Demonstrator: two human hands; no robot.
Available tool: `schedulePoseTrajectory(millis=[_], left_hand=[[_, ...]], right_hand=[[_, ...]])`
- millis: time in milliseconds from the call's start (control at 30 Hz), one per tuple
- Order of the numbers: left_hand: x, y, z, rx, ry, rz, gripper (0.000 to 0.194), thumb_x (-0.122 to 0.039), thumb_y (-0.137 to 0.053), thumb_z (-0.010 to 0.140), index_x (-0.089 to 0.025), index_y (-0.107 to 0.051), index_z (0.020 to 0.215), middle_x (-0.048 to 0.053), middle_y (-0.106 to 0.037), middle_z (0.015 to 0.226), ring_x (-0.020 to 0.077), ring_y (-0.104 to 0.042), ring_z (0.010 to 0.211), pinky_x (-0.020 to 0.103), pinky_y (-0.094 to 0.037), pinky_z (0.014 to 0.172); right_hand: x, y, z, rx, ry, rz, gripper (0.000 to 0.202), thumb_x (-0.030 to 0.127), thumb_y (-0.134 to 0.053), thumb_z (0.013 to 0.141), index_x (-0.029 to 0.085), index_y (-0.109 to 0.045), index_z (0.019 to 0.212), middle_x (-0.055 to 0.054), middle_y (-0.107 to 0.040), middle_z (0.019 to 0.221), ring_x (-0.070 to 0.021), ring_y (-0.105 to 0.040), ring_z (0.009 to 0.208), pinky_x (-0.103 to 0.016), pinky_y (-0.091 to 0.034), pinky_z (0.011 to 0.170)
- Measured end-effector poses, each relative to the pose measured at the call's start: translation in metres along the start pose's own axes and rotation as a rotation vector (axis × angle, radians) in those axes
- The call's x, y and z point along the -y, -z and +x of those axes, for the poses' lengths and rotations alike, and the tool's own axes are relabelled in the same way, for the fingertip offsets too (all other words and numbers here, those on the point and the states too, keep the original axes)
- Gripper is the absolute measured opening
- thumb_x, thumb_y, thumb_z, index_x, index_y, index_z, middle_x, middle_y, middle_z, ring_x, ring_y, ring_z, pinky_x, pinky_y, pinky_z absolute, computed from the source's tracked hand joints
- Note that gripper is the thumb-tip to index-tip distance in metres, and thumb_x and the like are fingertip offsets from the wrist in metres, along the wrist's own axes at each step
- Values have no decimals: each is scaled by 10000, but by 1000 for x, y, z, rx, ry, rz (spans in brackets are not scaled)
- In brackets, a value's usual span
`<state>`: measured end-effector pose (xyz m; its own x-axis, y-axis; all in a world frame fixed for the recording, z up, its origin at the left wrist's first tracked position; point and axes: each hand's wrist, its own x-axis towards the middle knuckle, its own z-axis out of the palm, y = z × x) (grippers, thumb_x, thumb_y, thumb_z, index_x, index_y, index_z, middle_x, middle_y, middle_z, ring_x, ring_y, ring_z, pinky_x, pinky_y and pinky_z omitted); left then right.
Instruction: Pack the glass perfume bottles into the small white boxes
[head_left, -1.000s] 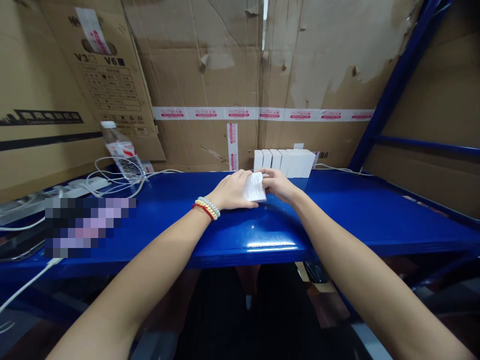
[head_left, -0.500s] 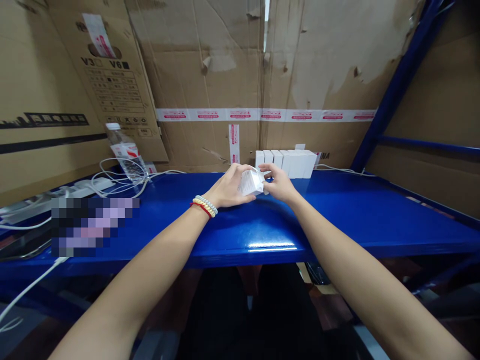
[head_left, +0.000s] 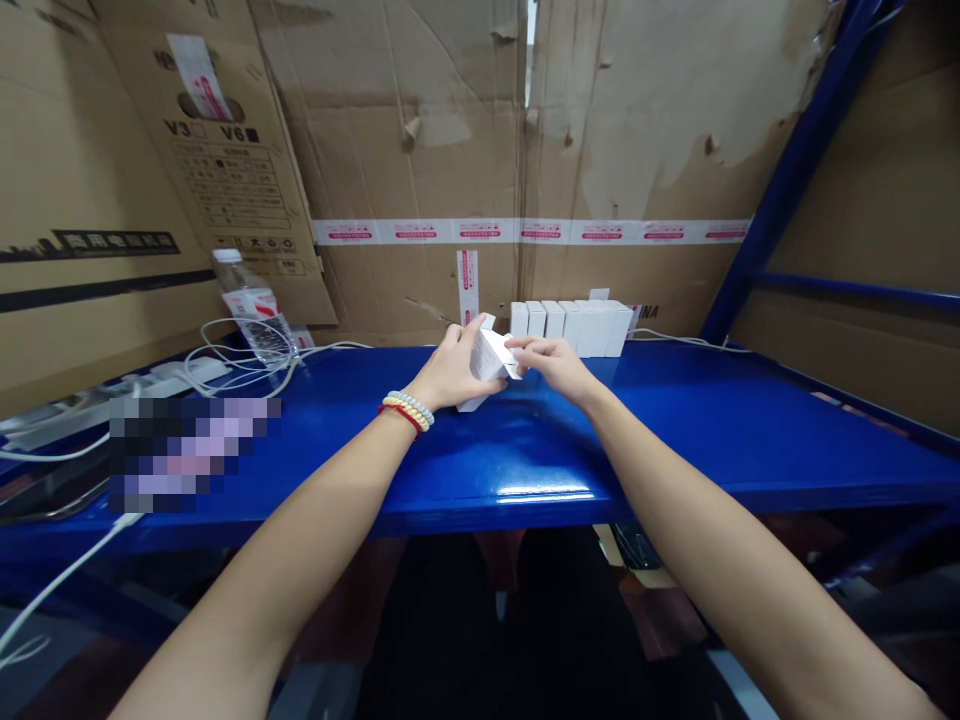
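A small white box (head_left: 489, 358) with printing on one side is tilted above the blue table, its flaps sticking out at the end. My left hand (head_left: 450, 372) wraps round it, fingers behind and thumb in front. My right hand (head_left: 553, 366) is at the box's right end, fingers bent against the end flaps; whether they pinch a flap is hard to make out. Behind my right hand stands a row of several white boxes (head_left: 574, 328) against the cardboard.
The blue table (head_left: 705, 420) is backed by cardboard sheets (head_left: 420, 160). On the left are a plastic bottle (head_left: 255, 310), tangled white cable (head_left: 202, 360), a power strip (head_left: 120, 395) and a blurred-out phone-like item (head_left: 195, 455). A blue post (head_left: 787, 170) rises at the right.
The white box has turned in my left hand, so its flapped end now shows to the right. My right hand's fingers have shifted slightly left over that end.
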<state>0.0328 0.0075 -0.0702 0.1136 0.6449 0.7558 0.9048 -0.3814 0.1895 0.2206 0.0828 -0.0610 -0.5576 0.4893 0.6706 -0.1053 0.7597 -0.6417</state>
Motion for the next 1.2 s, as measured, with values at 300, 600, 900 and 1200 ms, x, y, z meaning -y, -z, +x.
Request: schedulePoseTrajectory(millis=[300,600,900,1200], left_hand=[[-2,4,1,69,77,-73,1204,-619,-819,448,-128,-289,1410,180,-358,1324,341,-412,1270,487,-333,1113],[4,3,6,0,55,-223,890,-576,-758,569,-130,-438,1269,159,-503,1304,298,-498,1203,462,-393,1050],[-21,-5,0,-40,-137,16,879,-499,-720,622,-69,-451,1340,155,-545,1284,280,-525,1176,396,-430,1024],[-25,-13,0,7,-200,142,920,-548,-719,638,-93,-400,1372,184,-444,1409,325,-419,1300,465,-331,1106]], right_hand=[[-3,-5,-2,37,7,-32,396,440,-718,675,154,-611,927,-54,-630,921,-135,-555,806,-293,-453,777],[2,-5,-3,-3,29,-153,395,447,-728,661,158,-636,914,-56,-647,936,-154,-555,853,-291,-436,765],[8,-8,-3,1,-214,-111,403,450,-729,660,147,-610,899,-58,-612,742,-127,-508,547,-271,-395,448],[7,-11,-1,-3,-631,214,203,216,-703,670,126,-614,829,-92,-616,684,-147,-523,532,-291,-429,446]])
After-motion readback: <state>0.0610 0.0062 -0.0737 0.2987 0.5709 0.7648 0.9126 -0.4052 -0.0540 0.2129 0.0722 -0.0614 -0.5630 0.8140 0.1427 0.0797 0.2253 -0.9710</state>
